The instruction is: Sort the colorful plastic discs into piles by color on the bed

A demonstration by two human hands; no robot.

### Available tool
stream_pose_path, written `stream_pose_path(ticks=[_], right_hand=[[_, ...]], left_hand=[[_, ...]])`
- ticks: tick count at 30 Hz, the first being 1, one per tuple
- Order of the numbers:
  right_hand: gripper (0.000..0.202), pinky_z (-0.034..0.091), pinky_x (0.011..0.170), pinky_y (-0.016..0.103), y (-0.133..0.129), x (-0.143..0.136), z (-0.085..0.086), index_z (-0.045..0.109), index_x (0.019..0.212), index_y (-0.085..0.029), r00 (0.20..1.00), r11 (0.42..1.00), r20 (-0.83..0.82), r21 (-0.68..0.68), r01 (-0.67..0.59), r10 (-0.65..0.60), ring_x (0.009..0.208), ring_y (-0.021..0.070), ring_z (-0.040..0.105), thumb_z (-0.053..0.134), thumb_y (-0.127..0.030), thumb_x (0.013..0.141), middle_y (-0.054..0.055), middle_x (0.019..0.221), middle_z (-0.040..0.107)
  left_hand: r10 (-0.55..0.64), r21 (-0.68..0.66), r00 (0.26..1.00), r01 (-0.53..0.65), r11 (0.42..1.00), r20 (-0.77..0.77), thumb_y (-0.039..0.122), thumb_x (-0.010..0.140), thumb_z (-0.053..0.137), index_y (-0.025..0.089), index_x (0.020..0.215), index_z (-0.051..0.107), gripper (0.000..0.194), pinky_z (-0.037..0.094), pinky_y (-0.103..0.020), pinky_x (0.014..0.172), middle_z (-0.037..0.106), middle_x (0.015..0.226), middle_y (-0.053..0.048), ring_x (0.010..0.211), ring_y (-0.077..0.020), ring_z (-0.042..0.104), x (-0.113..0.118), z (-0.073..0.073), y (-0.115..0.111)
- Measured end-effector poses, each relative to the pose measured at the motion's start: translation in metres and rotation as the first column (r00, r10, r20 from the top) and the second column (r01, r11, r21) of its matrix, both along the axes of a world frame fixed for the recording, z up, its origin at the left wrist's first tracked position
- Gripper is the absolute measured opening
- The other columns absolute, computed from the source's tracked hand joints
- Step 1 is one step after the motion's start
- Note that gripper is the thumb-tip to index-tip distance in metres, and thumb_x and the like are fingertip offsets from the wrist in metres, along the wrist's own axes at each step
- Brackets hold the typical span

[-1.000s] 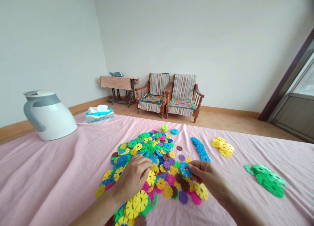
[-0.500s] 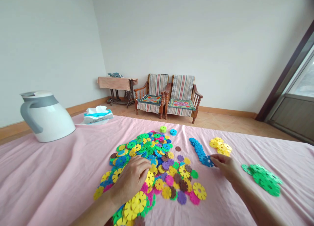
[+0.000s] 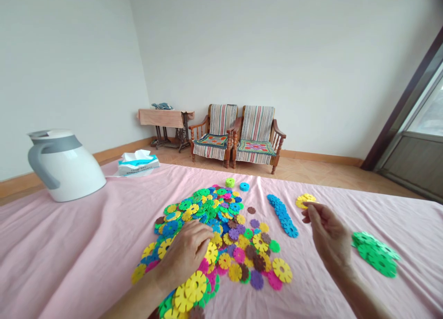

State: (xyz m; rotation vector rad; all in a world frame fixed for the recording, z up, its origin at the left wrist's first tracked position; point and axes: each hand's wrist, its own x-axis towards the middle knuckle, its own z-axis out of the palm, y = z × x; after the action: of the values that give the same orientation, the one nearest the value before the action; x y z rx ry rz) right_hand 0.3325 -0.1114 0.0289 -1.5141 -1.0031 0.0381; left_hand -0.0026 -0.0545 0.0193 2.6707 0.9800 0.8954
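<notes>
A large mixed pile of coloured flower-shaped discs [image 3: 207, 208] spreads over the pink cloth. My left hand [image 3: 194, 245] rests on the pile with its fingers curled down; the fingertips and anything under them are hidden. My right hand [image 3: 325, 231] is raised at the near edge of the yellow discs [image 3: 304, 200], thumb and forefinger pinched together; whatever lies between them is too small to make out. To its left runs an overlapping row of blue discs [image 3: 283, 216]. Green discs [image 3: 375, 254] lie in a heap to its right.
A white and grey jug [image 3: 74, 169] stands at the left, beside a tissue box [image 3: 138, 163]. Small lime green [image 3: 230, 183] and light blue [image 3: 244, 186] stacks sit behind the pile. Beyond the cloth are two wooden chairs [image 3: 256, 129] and a small covered table [image 3: 161, 117].
My right hand has left the near end of the blue row and moved right and up to the yellow discs, partly covering them. My left hand has stayed in place.
</notes>
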Motion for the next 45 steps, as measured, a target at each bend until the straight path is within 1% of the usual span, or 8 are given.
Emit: stream_pose_path(ticks=[3, 8, 16, 19, 26, 34, 41, 45], right_hand=[[0.03, 0.049, 0.059, 0.027, -0.007, -0.029, 0.008, 0.064, 0.094, -0.019, 0.982, 0.985, 0.073, -0.031, -0.17, 0.172, 0.063, 0.0157, 0.061, 0.05, -0.044, 0.087, 0.003, 0.073, 0.066], [0.026, 0.047, 0.059, 0.025, -0.009, -0.061, -0.006, 0.064, 0.094, -0.02, 0.883, 0.905, 0.212, -0.184, -0.384, 0.418, 0.063, 0.0149, 0.058, 0.048, -0.04, 0.091, 0.002, 0.072, 0.065], [0.026, 0.046, 0.065, 0.026, -0.015, -0.089, -0.023, 0.063, 0.092, -0.022, 0.744, 0.786, 0.272, -0.328, -0.524, 0.61, 0.072, 0.0149, 0.058, 0.04, -0.033, 0.095, 0.003, 0.081, 0.063], [0.024, 0.046, 0.071, 0.028, -0.017, -0.095, -0.026, 0.062, 0.094, -0.022, 0.71, 0.76, 0.291, -0.369, -0.535, 0.642, 0.08, 0.0163, 0.058, 0.04, -0.03, 0.096, 0.004, 0.086, 0.062], [0.023, 0.044, 0.074, 0.029, -0.016, -0.095, -0.035, 0.061, 0.095, -0.022, 0.695, 0.754, 0.312, -0.394, -0.526, 0.648, 0.084, 0.0171, 0.056, 0.038, -0.025, 0.095, 0.005, 0.09, 0.061], [0.024, 0.045, 0.073, 0.029, -0.014, -0.094, -0.04, 0.062, 0.093, -0.023, 0.715, 0.771, 0.306, -0.362, -0.524, 0.629, 0.083, 0.0176, 0.057, 0.039, -0.027, 0.096, 0.004, 0.089, 0.062], [0.027, 0.045, 0.071, 0.028, -0.016, -0.094, -0.035, 0.063, 0.094, -0.022, 0.697, 0.766, 0.328, -0.364, -0.53, 0.638, 0.081, 0.017, 0.057, 0.037, -0.027, 0.096, 0.005, 0.087, 0.062], [0.026, 0.044, 0.072, 0.028, -0.015, -0.095, -0.035, 0.062, 0.094, -0.022, 0.703, 0.768, 0.322, -0.367, -0.526, 0.635, 0.082, 0.0166, 0.057, 0.037, -0.026, 0.096, 0.004, 0.087, 0.061]], left_hand=[[-0.001, -0.002, 1.0, 0.001, 1.0, 0.003, 0.01, 0.089, 0.049, 0.021, 0.089, 0.067, 0.022, 0.045, -0.037, 0.09, 0.069, 0.092, -0.001, 0.09, -0.0182, 0.061, 0.0, 0.002, -0.001], [-0.037, -0.013, 0.999, 0.038, 0.999, 0.011, 0.009, 0.088, 0.048, 0.021, 0.09, 0.067, 0.023, 0.043, -0.039, 0.096, 0.07, 0.091, -0.002, 0.088, -0.0174, 0.063, 0.001, 0.005, -0.005], [-0.281, -0.042, 0.956, 0.278, 0.96, -0.083, 0.013, 0.093, 0.046, 0.024, 0.096, 0.069, 0.026, 0.045, -0.038, 0.095, 0.073, 0.087, -0.003, 0.085, -0.0168, 0.066, 0.006, 0.021, -0.017], [-0.256, -0.025, 0.965, 0.255, 0.967, -0.063, 0.012, 0.092, 0.047, 0.023, 0.096, 0.069, 0.024, 0.044, -0.039, 0.097, 0.072, 0.089, -0.003, 0.087, -0.0169, 0.065, 0.005, 0.02, -0.015], [0.055, 0.051, 0.998, -0.055, 0.997, -0.007, 0.011, 0.085, 0.056, 0.022, 0.107, 0.067, 0.027, 0.046, -0.045, 0.098, 0.067, 0.113, -0.006, 0.109, -0.0233, 0.056, -0.001, 0.007, -0.003], [0.07, 0.031, 0.988, -0.066, 0.997, -0.137, 0.013, 0.085, 0.056, 0.025, 0.123, 0.061, 0.04, 0.042, -0.053, 0.101, 0.063, 0.125, -0.004, 0.118, -0.0268, 0.051, 0.003, 0.006, -0.006], [-0.056, -0.083, 0.998, 0.053, 0.995, -0.042, 0.006, 0.077, 0.062, 0.026, 0.106, 0.068, 0.036, 0.034, -0.05, 0.106, 0.071, 0.103, -0.001, 0.101, -0.0214, 0.062, 0.01, 0.014, -0.013], [-0.048, -0.124, 0.998, 0.043, 0.991, -0.036, 0.004, 0.074, 0.066, 0.025, 0.111, 0.065, 0.042, 0.033, -0.049, 0.106, 0.07, 0.108, -0.002, 0.104, -0.0221, 0.061, 0.013, 0.015, -0.015]])
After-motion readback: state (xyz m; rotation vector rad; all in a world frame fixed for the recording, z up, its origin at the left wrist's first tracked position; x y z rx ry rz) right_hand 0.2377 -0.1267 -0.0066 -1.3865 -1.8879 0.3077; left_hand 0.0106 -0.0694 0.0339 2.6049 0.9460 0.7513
